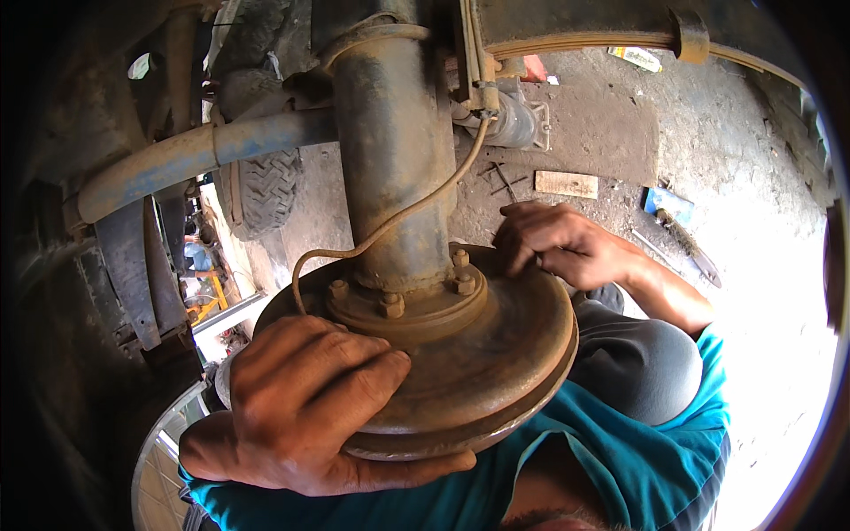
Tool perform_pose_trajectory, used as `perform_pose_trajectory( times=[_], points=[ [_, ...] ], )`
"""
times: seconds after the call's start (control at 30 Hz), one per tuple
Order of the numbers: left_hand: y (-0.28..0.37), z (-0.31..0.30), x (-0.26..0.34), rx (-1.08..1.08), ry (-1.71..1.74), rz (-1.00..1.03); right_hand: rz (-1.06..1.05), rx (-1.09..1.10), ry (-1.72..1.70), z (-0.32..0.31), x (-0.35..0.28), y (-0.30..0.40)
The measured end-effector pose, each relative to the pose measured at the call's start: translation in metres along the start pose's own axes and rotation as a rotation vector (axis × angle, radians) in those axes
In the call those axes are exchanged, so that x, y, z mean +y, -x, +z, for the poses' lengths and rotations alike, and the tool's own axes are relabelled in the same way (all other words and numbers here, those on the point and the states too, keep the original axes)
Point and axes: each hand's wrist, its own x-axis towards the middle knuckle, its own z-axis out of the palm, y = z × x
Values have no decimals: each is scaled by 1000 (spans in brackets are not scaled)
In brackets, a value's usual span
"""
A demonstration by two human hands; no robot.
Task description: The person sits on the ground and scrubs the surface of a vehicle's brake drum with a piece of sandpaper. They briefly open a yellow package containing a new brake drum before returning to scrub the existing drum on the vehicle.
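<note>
A rusty brake backing plate with a drum rim below it sits at the end of a thick axle tube. Bolts and nuts ring the tube's flange. My left hand grips the near left edge of this brake assembly, fingers over the top and thumb along the lower rim. At the plate's far right edge is my right hand, its fingers bent and fingertips partly hidden; whether it holds anything cannot be told. A thin brake line curves across the tube and down to the plate beside my left hand.
Leaf springs cross above, and a blue-worn pipe runs left from behind the tube. A treaded tyre stands behind. On the dirty floor lie a wooden block, a cross-shaped metal tool, a blue piece and a brush-like object.
</note>
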Motion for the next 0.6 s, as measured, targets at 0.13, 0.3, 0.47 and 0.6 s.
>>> perform_pose_trajectory(
  times=[0.13,0.3,0.47,0.6],
  points=[
    [-7,8,-16,-6,14,56,-18,1,-85,-11,-13,8],
    [1,0,0,-10,-2,0,-27,-42,-117,-9,-20,-1],
    [-6,2,-9,-10,1,50,64,92,127,4,9,5],
    [-2,4,-7,-7,27,29,4,-93,-88,-16,0,4]
  ],
)
